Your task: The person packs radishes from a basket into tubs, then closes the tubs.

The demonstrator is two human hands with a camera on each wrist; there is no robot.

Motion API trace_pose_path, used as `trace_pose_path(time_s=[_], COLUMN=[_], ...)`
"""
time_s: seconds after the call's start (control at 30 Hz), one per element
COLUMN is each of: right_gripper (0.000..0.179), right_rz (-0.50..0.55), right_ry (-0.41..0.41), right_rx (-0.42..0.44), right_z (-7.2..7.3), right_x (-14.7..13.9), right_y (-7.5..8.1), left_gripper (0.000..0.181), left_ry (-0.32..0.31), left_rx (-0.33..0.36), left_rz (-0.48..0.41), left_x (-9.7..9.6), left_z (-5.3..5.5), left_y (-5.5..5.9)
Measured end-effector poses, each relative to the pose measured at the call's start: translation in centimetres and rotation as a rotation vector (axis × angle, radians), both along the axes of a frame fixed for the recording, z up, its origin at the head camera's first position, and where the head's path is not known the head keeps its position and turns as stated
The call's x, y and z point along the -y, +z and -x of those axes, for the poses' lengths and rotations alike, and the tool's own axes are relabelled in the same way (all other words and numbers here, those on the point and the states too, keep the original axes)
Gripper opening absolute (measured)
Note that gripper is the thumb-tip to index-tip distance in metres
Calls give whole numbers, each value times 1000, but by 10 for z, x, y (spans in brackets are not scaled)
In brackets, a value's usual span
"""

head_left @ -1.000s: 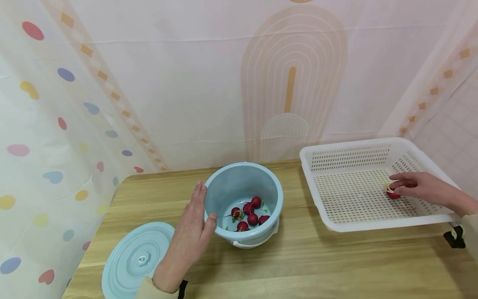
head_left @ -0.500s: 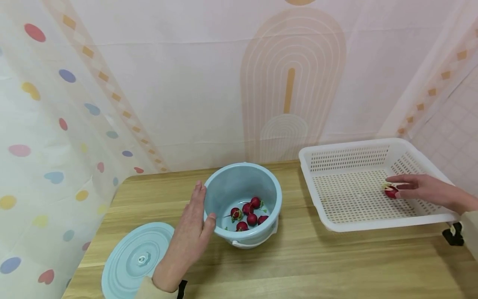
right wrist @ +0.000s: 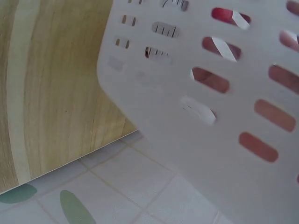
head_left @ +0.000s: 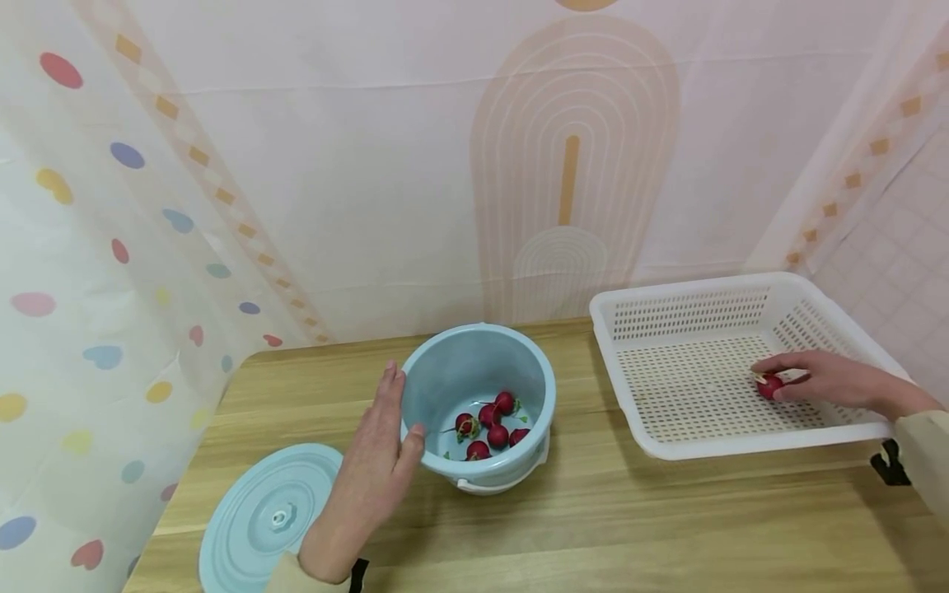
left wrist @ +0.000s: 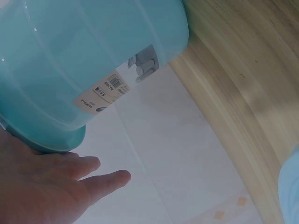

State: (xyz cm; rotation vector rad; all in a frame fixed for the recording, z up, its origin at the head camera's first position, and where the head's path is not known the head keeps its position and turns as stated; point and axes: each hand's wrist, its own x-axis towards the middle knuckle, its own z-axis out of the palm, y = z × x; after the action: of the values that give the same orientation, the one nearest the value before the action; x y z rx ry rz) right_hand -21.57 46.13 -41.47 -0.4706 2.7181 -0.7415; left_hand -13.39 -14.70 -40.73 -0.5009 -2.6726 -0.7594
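Note:
In the head view my left hand (head_left: 368, 473) lies with straight fingers along the left rim of a light blue bucket (head_left: 482, 342). Several red radishes (head_left: 497, 436) with short green stems sit on the bucket's floor. A printed label (left wrist: 105, 93) shows on the bucket's side in the left wrist view. Over at the right, my right hand (head_left: 838, 381) reaches into a white perforated basket (head_left: 645, 442) and pinches a single radish (head_left: 768, 387) between thumb and fingers. From the right wrist, the basket's slotted wall (right wrist: 187, 149) covers most of the hand.
A round light blue lid (head_left: 255, 527) lies on the wooden table (head_left: 593, 527), left of the bucket and partly behind my left forearm. The bucket's white handle (head_left: 489, 487) hangs at its front. A patterned cloth (head_left: 385, 206) rises behind the table.
My right hand's fingers have closed round the radish in the basket, which has shifted slightly left. My left hand stays at the bucket's rim.

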Motion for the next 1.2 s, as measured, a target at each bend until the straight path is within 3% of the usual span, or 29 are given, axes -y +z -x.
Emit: trace_pose_path(time_s=[0.23,0.5,0.73,1.2], right_gripper=[42,29,33,27], right_rz=[24,30,39,187], right_ry=[80,102,4,-68], right_rx=[-10,-43,1,-150], right_z=[1,2,-3,-24], right_x=[0,1,3,18], right_y=[-5,-8,2,24], left_gripper=[67,67,67,68], left_ry=[5,5,4,9], left_rx=[-6,-12,0,-1], left_rz=[2,6,-2,1], left_x=[0,1,0,-2], left_z=[0,0,-1,-3], left_y=[0,0,0,5])
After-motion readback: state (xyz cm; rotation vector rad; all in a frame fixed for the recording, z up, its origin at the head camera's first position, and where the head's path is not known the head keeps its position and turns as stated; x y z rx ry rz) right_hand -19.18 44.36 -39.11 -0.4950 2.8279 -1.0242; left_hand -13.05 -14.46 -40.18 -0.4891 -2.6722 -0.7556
